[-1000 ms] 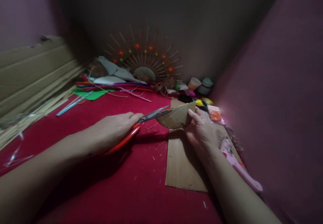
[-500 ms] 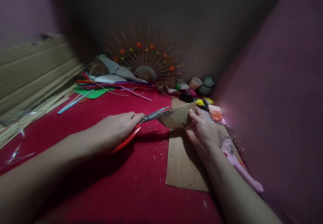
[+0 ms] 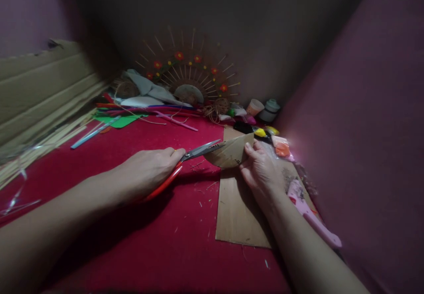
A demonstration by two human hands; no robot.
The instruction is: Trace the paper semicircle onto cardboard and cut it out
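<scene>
My left hand [image 3: 155, 170] is closed around the orange handles of a pair of scissors [image 3: 165, 182]. The scissor blades are parted and reach right, to the left end of a curved piece of brown cardboard [image 3: 228, 152]. That piece has dark printed marks, and my right hand [image 3: 260, 166] pinches its right end between thumb and fingers. Both hands are above the red surface [image 3: 149, 250]. Beneath the piece and my right hand lies a flat brown board [image 3: 238, 214].
A pink glue gun [image 3: 313, 216] lies by my right forearm. Behind stand a stick fan with red flowers [image 3: 190, 64], twine [image 3: 220, 106], a cup [image 3: 255, 107] and a jar [image 3: 270, 110]. Green sheet [image 3: 122, 121], thin sticks [image 3: 46, 146] and folded cardboard [image 3: 43, 86] are left.
The whole view has shifted slightly, so things appear a little further left and up. Hands, scissors and cardboard piece keep nearly the same positions relative to one another.
</scene>
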